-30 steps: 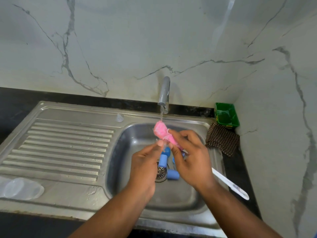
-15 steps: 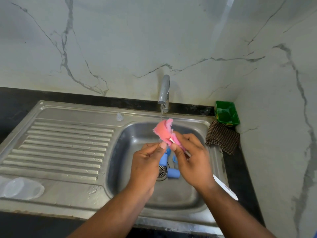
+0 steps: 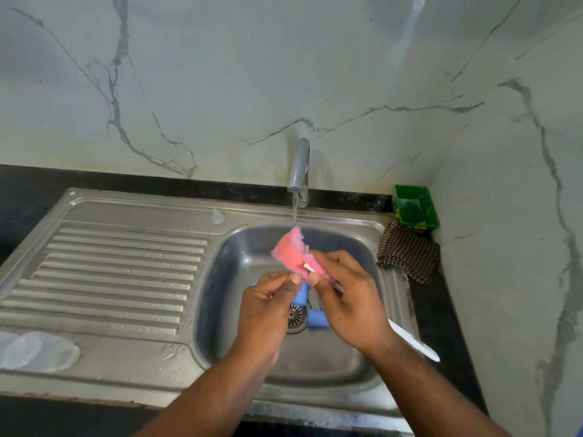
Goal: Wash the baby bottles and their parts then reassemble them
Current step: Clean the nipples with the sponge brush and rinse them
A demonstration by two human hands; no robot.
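My right hand point(image 3: 347, 298) grips a bottle brush just below its pink sponge head point(image 3: 288, 250), which sits under a thin stream from the tap point(image 3: 299, 168). The brush's white handle point(image 3: 413, 342) sticks out past my right wrist. With curled fingers, my left hand point(image 3: 268, 304) pinches at the sponge's lower edge. Two blue bottle parts point(image 3: 318, 320) lie in the sink basin point(image 3: 331, 361) by the drain point(image 3: 296, 316), partly hidden by my hands. A clear teat point(image 3: 217, 216) stands on the sink's back rim. Clear bottle pieces point(image 3: 38, 351) lie on the drainboard's front left.
A ribbed steel drainboard point(image 3: 120, 279) stretches left of the basin. At the back right corner a green tray point(image 3: 415, 208) stands against the marble wall, with a checked cloth point(image 3: 408, 250) in front of it. Black counter borders the sink.
The sponge head has turned and opened up under the water. The brush handle has swung a little closer to my right wrist. Both hands stay over the drain.
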